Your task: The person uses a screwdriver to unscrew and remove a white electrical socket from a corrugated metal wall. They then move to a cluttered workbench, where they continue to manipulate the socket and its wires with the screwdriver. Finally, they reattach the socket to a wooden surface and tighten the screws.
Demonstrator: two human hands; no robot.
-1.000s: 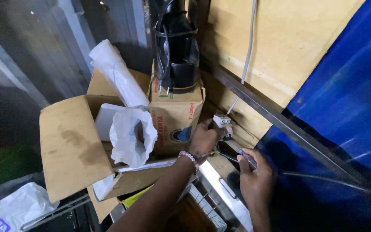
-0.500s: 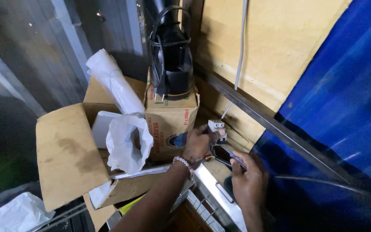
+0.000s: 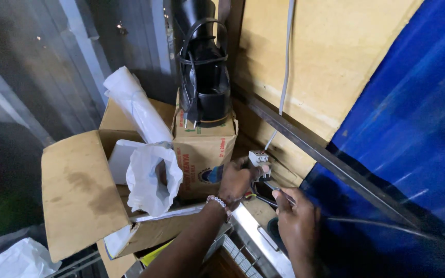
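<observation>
While left hand [image 3: 237, 180] grips the small white terminal block [image 3: 258, 157], right hand [image 3: 295, 220] grasps a thin tool [image 3: 276, 189] at its wires; wiring looks unfinished.

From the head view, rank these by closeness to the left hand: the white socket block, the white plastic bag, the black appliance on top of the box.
1. White socket block: held at the left hand's fingertips.
2. White plastic bag: to its left, in the open carton.
3. Black appliance: above, on top of the box, farthest.
</observation>
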